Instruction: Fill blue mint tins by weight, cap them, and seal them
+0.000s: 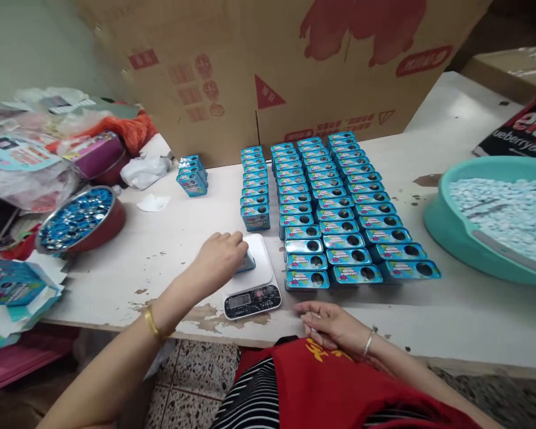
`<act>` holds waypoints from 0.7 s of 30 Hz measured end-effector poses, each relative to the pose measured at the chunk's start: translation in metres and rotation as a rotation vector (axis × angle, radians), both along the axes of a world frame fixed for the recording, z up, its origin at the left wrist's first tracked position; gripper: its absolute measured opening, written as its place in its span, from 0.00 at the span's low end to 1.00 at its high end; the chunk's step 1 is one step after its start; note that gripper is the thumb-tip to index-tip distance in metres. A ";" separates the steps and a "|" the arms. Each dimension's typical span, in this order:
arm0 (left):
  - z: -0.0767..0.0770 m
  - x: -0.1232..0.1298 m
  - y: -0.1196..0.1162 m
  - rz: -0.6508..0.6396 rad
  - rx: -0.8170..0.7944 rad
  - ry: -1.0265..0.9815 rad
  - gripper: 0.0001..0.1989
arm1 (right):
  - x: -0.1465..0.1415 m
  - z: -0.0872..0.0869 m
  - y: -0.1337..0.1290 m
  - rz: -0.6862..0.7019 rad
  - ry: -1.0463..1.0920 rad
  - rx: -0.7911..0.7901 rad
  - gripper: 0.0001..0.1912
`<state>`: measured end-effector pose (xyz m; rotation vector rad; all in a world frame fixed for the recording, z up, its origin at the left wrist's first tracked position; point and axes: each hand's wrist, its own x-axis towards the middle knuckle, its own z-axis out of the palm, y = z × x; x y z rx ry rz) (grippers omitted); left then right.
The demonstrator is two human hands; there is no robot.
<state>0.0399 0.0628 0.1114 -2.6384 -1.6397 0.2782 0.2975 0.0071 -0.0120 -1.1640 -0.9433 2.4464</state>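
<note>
The tin [250, 264] over the scale [262, 271] is mostly hidden by your left hand [220, 259], its fingers closed round it. Your right hand [333, 325] curls loosely by the table's [429, 322] edge; I cannot tell whether it holds anything.

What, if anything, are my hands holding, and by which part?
Your left hand seems to hold a blue tin from above, near its top, over the scale; the exact grip is hidden. Whether your curled right hand holds anything cannot be told.
</note>
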 end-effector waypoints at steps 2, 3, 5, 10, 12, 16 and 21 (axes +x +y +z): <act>-0.004 0.011 0.001 -0.005 0.007 0.045 0.05 | -0.007 -0.008 -0.002 -0.006 -0.023 0.027 0.33; -0.004 0.014 0.001 0.002 0.017 0.043 0.04 | -0.012 -0.012 -0.004 -0.012 -0.033 0.039 0.35; 0.000 0.014 -0.002 0.024 0.049 -0.007 0.03 | -0.022 -0.020 -0.006 -0.044 -0.045 0.078 0.40; 0.002 -0.013 -0.049 0.312 0.284 -0.382 0.13 | -0.045 -0.036 -0.013 -0.101 0.026 0.263 0.41; -0.011 -0.025 -0.087 0.519 0.383 -0.548 0.12 | -0.051 -0.040 -0.016 -0.139 0.049 0.311 0.39; -0.055 -0.021 -0.182 0.812 0.043 -0.720 0.15 | -0.060 -0.046 -0.020 -0.197 0.070 0.367 0.31; -0.123 0.030 -0.249 0.752 -0.396 -0.776 0.12 | -0.086 -0.047 -0.016 -0.214 0.018 0.419 0.20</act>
